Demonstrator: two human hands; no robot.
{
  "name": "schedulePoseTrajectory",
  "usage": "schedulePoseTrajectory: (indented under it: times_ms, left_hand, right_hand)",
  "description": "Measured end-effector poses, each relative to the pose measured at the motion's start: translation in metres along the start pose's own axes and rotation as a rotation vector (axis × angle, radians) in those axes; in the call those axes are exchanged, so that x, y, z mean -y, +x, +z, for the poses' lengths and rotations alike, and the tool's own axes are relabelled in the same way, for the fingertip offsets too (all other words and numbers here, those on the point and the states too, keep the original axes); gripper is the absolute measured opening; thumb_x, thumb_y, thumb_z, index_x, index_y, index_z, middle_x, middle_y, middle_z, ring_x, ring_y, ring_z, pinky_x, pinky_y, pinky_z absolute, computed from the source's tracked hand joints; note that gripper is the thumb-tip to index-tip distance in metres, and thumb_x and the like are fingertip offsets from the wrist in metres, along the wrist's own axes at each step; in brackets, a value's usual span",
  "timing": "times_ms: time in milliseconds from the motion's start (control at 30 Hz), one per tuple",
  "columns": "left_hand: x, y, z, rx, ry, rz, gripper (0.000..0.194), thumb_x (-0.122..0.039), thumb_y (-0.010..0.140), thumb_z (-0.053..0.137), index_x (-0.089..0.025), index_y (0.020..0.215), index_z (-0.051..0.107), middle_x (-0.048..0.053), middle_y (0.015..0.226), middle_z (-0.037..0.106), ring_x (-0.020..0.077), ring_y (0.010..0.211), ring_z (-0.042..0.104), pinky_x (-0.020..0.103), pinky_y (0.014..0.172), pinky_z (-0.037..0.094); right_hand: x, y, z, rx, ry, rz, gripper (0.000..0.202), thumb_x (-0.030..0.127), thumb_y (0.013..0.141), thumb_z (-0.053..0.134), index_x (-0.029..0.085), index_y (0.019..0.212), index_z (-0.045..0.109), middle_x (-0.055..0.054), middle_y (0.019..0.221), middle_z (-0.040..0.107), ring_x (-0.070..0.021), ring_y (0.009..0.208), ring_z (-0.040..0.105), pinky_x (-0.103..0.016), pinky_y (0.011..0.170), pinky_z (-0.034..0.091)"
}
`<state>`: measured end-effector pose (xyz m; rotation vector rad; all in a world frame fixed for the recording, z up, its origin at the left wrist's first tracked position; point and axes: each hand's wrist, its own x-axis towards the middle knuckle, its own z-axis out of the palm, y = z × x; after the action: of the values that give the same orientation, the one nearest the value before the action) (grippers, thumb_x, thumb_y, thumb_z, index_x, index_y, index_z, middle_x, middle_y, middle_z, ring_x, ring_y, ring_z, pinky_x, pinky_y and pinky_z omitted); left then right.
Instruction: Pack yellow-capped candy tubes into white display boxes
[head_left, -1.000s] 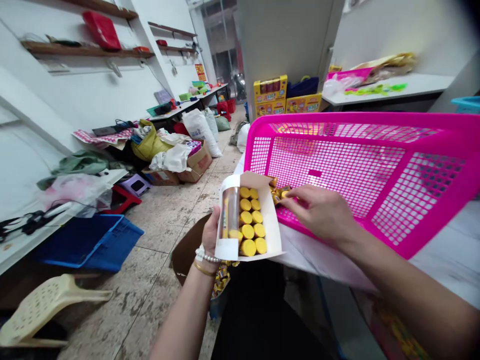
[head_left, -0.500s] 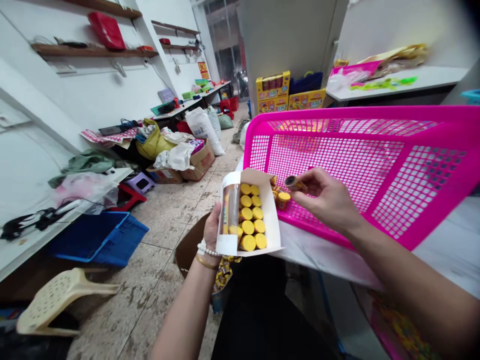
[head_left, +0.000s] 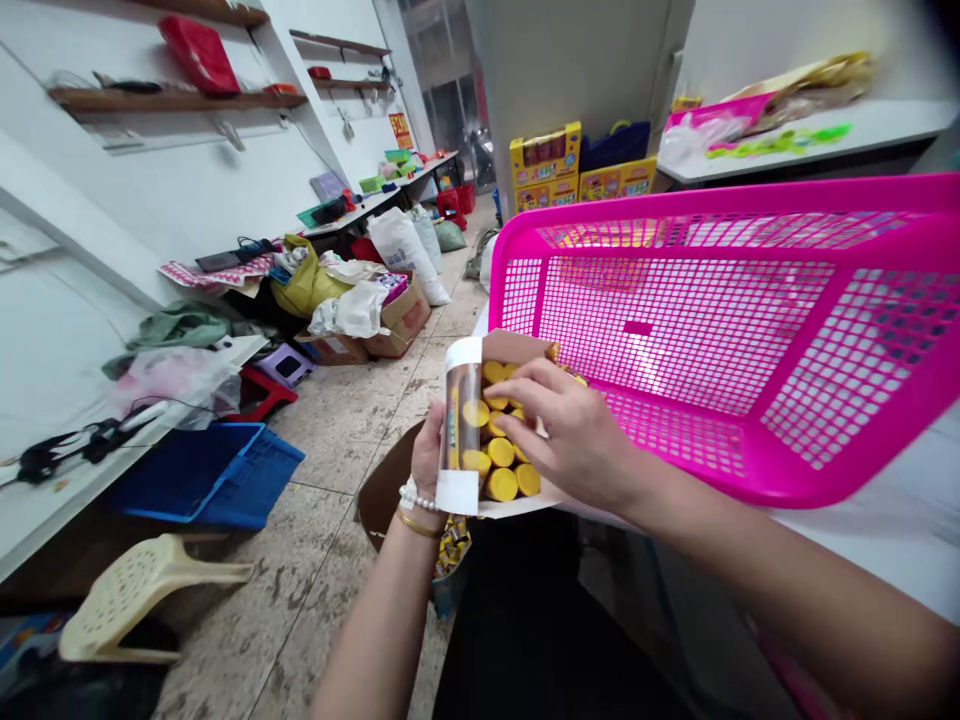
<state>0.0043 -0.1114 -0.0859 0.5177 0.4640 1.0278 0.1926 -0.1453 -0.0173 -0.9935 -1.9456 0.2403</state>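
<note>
My left hand [head_left: 429,450], with a beaded bracelet and a bangle at the wrist, grips a cardboard display box [head_left: 459,492] from its left side. The box has a clear window, and its open side faces me. Rows of small tubes with yellow caps [head_left: 502,484] fill it, ends outward. My right hand [head_left: 574,425] reaches over the box from the right, finger and thumb closed around a yellow-capped tube [head_left: 497,424] among the others. The palm hides some of the caps. Behind the box stands a pink mesh basket [head_left: 690,330], with a few tubes partly hidden near its left end.
Below my left wrist, an open carton [head_left: 386,480] holds small yellow and brown pieces. A blue crate [head_left: 217,480] and a cream stool [head_left: 142,590] stand on the floor at left. Yellow printed boxes [head_left: 546,165] are stacked behind the basket. Sacks [head_left: 405,250] line the aisle.
My right hand has carried a tube from above the basket leftward into the box, turning its yellow cap outward. My left hand keeps holding the box. The view has shifted slightly.
</note>
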Motion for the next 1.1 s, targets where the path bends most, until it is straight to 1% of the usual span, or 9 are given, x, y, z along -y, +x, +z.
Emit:
schedulePoseTrajectory:
  times_ms: [67,200,267,400,500,600,800,967,1100]
  left_hand:
    - [0.000,0.000,0.000,-0.007,0.000,-0.034,0.050,-0.054,0.100,0.049,-0.017,0.128,0.068,0.011,0.120,0.075,0.0323,0.118,0.069,0.044,0.100,0.056]
    - [-0.001,0.000,0.001,-0.028,-0.005,-0.045,0.054,-0.052,0.103,0.042,-0.014,0.132,0.066,0.012,0.119,0.076,0.0328,0.116,0.070,0.042,0.100,0.056]
    - [-0.001,0.000,0.001,-0.026,-0.007,-0.018,0.052,-0.051,0.104,0.040,-0.016,0.133,0.066,0.010,0.120,0.076,0.0316,0.116,0.070,0.040,0.100,0.056]
    - [0.001,-0.001,-0.001,-0.008,-0.011,-0.005,0.051,-0.053,0.101,0.046,-0.020,0.137,0.063,0.010,0.122,0.075,0.0307,0.118,0.069,0.043,0.102,0.056]
    - [-0.001,0.000,-0.002,-0.014,-0.016,-0.027,0.051,-0.053,0.101,0.047,-0.019,0.134,0.065,0.009,0.117,0.077,0.0307,0.118,0.069,0.043,0.102,0.056]
    - [-0.003,0.001,-0.001,-0.018,-0.013,-0.023,0.048,-0.051,0.102,0.045,-0.018,0.126,0.070,0.008,0.111,0.079,0.0308,0.117,0.070,0.041,0.100,0.057]
    - [-0.004,0.002,0.000,-0.048,-0.020,0.040,0.048,-0.043,0.106,0.036,-0.016,0.105,0.076,0.006,0.098,0.081,0.0303,0.114,0.071,0.042,0.097,0.059]
    - [-0.003,-0.001,0.005,-0.055,-0.041,0.083,0.039,-0.041,0.104,0.045,-0.018,0.101,0.077,0.004,0.098,0.081,0.0297,0.115,0.071,0.041,0.098,0.058]
    - [-0.002,-0.003,0.011,-0.115,-0.031,0.105,0.053,-0.039,0.109,0.032,-0.016,0.094,0.077,0.002,0.086,0.080,0.0260,0.109,0.073,0.038,0.097,0.057]
  right_hand:
    - [0.008,-0.007,-0.007,0.128,-0.062,0.046,0.022,0.017,0.092,0.055,0.016,0.101,0.076,-0.008,0.090,0.072,-0.0168,0.076,0.066,-0.029,0.070,0.050]
    - [0.023,-0.010,-0.016,0.577,-0.023,0.062,0.024,0.012,0.084,0.056,0.019,0.085,0.079,-0.003,0.072,0.074,-0.0135,0.060,0.060,-0.025,0.056,0.039]
    - [0.024,-0.007,-0.018,0.546,0.067,0.069,0.026,0.010,0.082,0.056,0.020,0.082,0.080,0.000,0.071,0.075,-0.0116,0.058,0.060,-0.024,0.056,0.039]
    - [0.016,0.006,-0.017,0.208,-0.016,0.161,0.027,0.017,0.088,0.055,0.019,0.098,0.080,-0.003,0.079,0.077,-0.0126,0.062,0.062,-0.026,0.061,0.043]
    - [0.014,0.018,-0.014,0.331,-0.208,0.184,0.029,0.032,0.090,0.062,0.020,0.110,0.079,-0.007,0.083,0.078,-0.0195,0.069,0.067,-0.029,0.061,0.042]
    - [0.015,0.027,-0.008,0.552,-0.336,0.154,0.033,0.047,0.086,0.068,0.021,0.101,0.080,-0.011,0.080,0.076,-0.0254,0.072,0.068,-0.031,0.057,0.039]
    - [0.005,0.044,0.001,0.728,-0.286,-0.017,0.028,0.046,0.089,0.066,0.021,0.091,0.078,-0.009,0.080,0.075,-0.0210,0.067,0.065,-0.031,0.056,0.037]
    - [0.010,0.039,0.004,0.534,-0.440,-0.056,0.028,0.035,0.083,0.069,0.014,0.100,0.073,-0.012,0.078,0.074,-0.0253,0.067,0.068,-0.032,0.055,0.038]
    - [0.013,0.032,0.011,0.509,-0.351,0.060,0.018,0.032,0.086,0.065,0.019,0.092,0.076,-0.009,0.080,0.075,-0.0232,0.069,0.068,-0.031,0.057,0.038]
